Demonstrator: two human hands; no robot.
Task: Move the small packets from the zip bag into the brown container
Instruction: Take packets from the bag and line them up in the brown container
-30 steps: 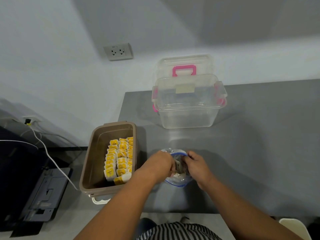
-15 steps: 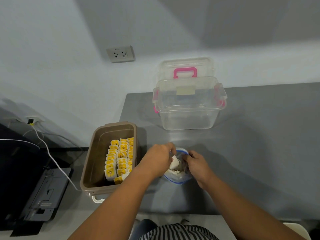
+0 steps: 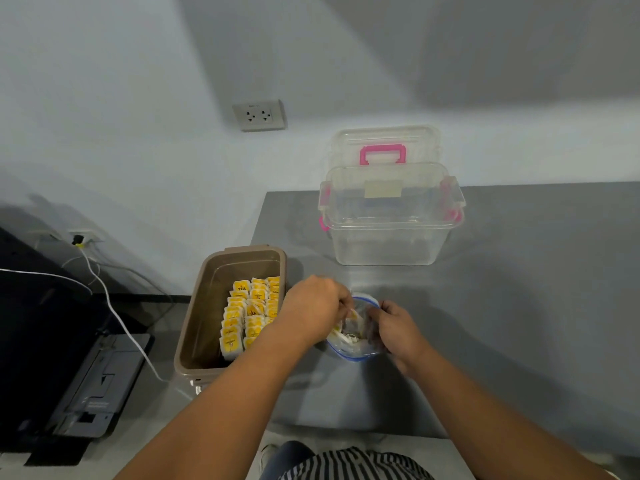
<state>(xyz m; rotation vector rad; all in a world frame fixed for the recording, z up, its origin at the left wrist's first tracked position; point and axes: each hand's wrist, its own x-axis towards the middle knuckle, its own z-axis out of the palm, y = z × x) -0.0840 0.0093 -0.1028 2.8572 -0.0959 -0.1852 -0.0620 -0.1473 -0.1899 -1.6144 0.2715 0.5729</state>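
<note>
1. Grey table [image 3: 519, 306], left edge: brown container [image 3: 204, 306] holds rows of tea packets [image 3: 249, 313].
2. Zip bag [image 3: 349, 352] just beside it; right grip [image 3: 398, 330] clamps its rim.
3. Left grip [image 3: 313, 306] pinches one packet [image 3: 354, 314] at the mouth.

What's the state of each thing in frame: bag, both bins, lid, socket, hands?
zip bag: open, upright on the table
brown container: open, partly filled with rows of yellow packets
clear box: open, looks empty
lid: off, upright behind the clear box
wall socket: nothing plugged in
left hand: fingers in the bag mouth, seems to pinch a packet
right hand: grips the bag's rim
</note>
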